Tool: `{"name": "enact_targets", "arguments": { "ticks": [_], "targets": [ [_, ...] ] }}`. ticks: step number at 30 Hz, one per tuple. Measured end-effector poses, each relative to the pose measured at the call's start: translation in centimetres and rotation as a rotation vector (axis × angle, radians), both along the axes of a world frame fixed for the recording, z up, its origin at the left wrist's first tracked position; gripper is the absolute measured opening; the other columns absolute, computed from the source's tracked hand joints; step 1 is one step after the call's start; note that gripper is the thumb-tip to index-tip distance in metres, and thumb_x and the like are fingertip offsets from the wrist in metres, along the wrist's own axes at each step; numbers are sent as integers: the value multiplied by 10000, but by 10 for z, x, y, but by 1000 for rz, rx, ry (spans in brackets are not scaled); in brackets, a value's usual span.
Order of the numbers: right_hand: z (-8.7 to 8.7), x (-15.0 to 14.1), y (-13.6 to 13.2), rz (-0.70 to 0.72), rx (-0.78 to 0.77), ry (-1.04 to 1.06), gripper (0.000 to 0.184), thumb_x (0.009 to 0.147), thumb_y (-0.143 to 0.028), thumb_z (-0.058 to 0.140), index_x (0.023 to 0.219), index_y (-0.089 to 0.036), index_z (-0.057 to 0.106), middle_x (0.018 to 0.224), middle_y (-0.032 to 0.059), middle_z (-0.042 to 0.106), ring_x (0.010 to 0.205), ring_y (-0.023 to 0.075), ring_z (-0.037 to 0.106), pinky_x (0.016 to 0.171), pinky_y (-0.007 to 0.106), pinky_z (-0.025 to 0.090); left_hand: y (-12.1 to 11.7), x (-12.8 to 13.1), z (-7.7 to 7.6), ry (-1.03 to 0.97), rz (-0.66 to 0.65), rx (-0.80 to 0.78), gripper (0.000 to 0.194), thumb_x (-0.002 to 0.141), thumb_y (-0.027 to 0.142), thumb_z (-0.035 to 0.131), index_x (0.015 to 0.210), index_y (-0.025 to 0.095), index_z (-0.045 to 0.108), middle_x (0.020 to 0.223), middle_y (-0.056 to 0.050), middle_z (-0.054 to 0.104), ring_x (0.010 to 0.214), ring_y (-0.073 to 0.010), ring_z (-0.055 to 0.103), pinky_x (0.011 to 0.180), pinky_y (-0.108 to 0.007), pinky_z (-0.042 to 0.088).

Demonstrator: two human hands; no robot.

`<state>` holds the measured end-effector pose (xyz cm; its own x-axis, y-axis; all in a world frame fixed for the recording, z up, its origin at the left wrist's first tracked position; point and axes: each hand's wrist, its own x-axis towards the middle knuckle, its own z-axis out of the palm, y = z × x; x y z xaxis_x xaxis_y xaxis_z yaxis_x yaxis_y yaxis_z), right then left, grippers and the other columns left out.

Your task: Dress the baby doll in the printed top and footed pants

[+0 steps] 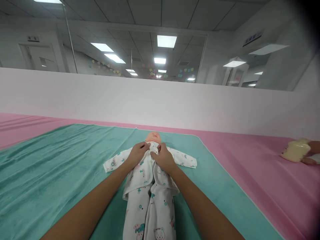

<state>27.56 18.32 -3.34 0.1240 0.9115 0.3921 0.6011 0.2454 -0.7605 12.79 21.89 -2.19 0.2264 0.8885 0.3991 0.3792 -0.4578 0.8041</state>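
Jacket [143,175], likely light and soft: grip at its twelve o'clock, where left hand [138,153] and right hand [165,159], nearly closed, pinch it.

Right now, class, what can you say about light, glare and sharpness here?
Head view: the light panels are washed out to plain white; head view: a dark, blurred patch covers the upper right corner; head view: the white jacket is sharp enough to show its small prints.

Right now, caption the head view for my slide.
Left hand and right hand hold the shirt on a doll lying on a green blanket.
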Motion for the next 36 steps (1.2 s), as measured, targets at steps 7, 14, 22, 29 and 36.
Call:
{"name": "enact_targets", "arguments": {
  "ticks": [7, 14, 22, 29, 36],
  "targets": [
    [5, 1, -5, 3, 14, -96, 130, 715, -332, 484, 642, -229, 450, 591, -36, 476, 573, 140, 410, 560, 266, 269, -18, -11, 1, 85, -117, 114, 247, 798, 395, 498, 856, 191, 623, 787, -6, 535, 718, -135, 477, 653, -235, 369],
    [2, 4, -7, 110, 44, 178, 242, 727, -402, 484, 583, -207, 480, 553, -37, 462, 565, 125, 411, 561, 250, 323, -21, -12, 4, 162, -98, 168, 200, 765, 376, 543, 740, 180, 573, 723, 2, 511, 653, -127, 440, 602, -238, 355],
    [-3, 11, -4, 332, -84, 534, 273, 710, -451, 571, 662, -183, 560, 609, -32, 507, 577, 110, 426, 577, 238, 341, -29, -3, 9, -112, -98, -132, 289, 745, 447, 547, 796, 166, 590, 722, -17, 629, 702, -161, 578, 646, -262, 431],
    [-3, 11, -5, 372, -70, 510, 225, 720, -409, 593, 731, -185, 617, 690, -19, 559, 647, 117, 464, 633, 240, 356, -29, -1, 10, -156, -204, -121, 261, 778, 381, 511, 890, 171, 617, 830, -33, 651, 814, -176, 605, 775, -300, 452],
    [-4, 11, -7, 369, -54, 495, 222, 729, -404, 590, 745, -186, 627, 690, -20, 551, 640, 115, 453, 624, 240, 353, -27, -2, 6, -122, -252, -84, 235, 805, 359, 480, 907, 184, 600, 813, -18, 629, 811, -165, 590, 757, -284, 435]
  ]
}}
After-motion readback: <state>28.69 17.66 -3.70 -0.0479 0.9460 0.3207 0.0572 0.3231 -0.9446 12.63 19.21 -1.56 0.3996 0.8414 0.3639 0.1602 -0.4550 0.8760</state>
